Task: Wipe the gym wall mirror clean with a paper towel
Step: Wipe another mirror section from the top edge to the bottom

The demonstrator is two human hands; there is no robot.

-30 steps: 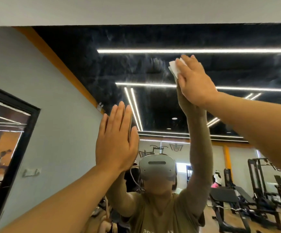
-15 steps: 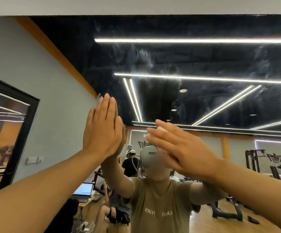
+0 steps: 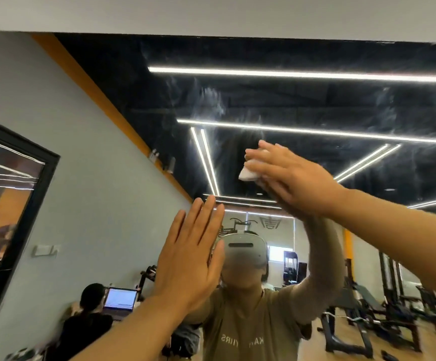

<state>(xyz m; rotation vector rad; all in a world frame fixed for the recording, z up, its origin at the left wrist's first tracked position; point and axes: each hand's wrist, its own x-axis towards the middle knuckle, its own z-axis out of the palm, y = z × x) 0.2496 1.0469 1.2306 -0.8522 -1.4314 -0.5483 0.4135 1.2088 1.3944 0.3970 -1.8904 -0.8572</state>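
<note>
While the left hand (image 3: 189,259) lies flat against the mirror (image 3: 302,100) with its fingers straight and together, the right hand (image 3: 293,182) presses a crumpled white paper towel (image 3: 248,173) to the glass higher up and to the right, its fingers extended over the wad rather than curled round it. A corner of the towel pokes out past the fingertips on the left. Hazy smears show on the glass above and around the towel, across the reflected dark ceiling and its long light strips. Reflected below the hands is the person, in an olive T-shirt (image 3: 250,332) with white lettering across the chest; it reads mirrored and partly hidden in folds, with only fragments like "KA" and "IIRS" legible. A grey headset (image 3: 245,247) sits on the reflected head. To the lower left in the reflection, a seated person faces an open laptop (image 3: 121,299) whose screen text is too small to read. Gym benches (image 3: 355,308) and racks stand at the right.
</note>
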